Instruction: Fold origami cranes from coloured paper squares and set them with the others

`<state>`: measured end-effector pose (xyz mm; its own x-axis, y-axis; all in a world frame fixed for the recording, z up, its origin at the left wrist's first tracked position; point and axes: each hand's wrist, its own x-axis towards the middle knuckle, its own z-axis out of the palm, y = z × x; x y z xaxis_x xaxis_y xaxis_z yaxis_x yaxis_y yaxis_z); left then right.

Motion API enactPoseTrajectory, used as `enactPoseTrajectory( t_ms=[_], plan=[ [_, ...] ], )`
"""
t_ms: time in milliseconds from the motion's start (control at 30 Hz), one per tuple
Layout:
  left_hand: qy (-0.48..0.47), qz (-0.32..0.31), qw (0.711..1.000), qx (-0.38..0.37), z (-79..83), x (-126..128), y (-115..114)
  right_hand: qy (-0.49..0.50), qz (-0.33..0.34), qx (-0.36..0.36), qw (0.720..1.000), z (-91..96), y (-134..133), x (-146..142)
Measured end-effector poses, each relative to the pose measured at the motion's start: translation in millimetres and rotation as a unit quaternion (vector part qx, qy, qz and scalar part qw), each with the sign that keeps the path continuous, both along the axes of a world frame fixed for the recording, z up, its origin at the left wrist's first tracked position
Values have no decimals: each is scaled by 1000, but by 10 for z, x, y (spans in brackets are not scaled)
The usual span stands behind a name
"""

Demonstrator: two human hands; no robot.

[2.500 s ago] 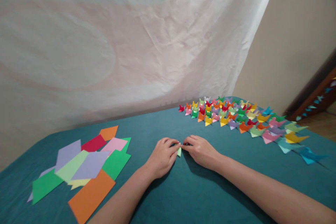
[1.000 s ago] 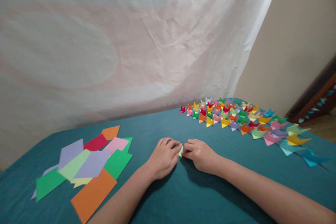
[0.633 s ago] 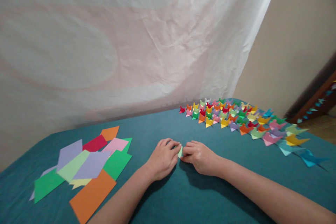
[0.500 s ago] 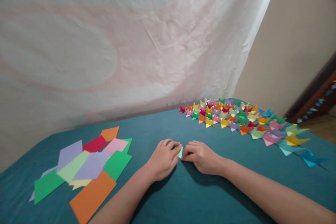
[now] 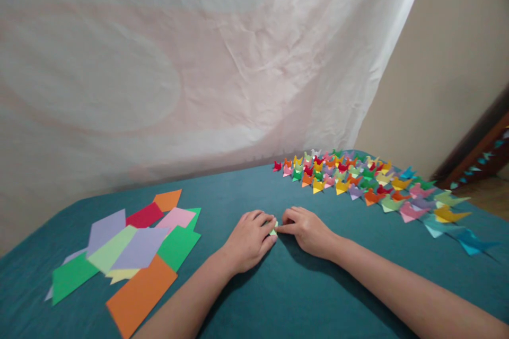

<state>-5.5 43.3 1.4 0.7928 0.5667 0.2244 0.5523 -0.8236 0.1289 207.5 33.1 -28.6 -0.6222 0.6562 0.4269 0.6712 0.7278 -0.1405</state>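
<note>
A small folded piece of pale green origami paper [image 5: 273, 229] lies on the table between my two hands, mostly covered by fingers. My left hand [image 5: 251, 240] is closed over its left side, thumb and fingertips pinning it against the cloth. From the right, my right hand [image 5: 307, 231] touches the paper with its stretched index finger, the other fingers curled in. Its thumb is hidden, and the exact folds are too small to make out.
Loose rectangular paper sheets in several colours, such as an orange sheet [image 5: 142, 294], overlap at the left. Rows of folded paper birds, including a yellow bird [image 5: 451, 214], stand at the right. A teal cloth [image 5: 238, 185] covers the table; a pale curtain [image 5: 199, 74] hangs behind.
My right index finger has extended onto the pale green paper, and the other right fingers have curled back. Less of the paper shows now. My left hand has stayed nearly in place.
</note>
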Motion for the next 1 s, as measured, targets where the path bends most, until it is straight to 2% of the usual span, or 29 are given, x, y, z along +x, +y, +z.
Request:
enactPoseTrajectory(
  t_ms=[267, 500, 700, 1000],
  plan=[
    [5, -3, 1000, -7, 2, -17, 32, -19, -73, -10, 997, -16, 60, -8],
    [15, 5, 1000, -1, 5, -14, 17, -74, -83, 27, 994, 69, 9, -61],
    [7, 16, 1000, 8, 16, -2, -9, -128, -30, 75, 988, 112, -51, -156],
    [3, 19, 1000, 12, -3, 9, -1, -133, 36, 71, 988, 150, -118, -175]
  ],
)
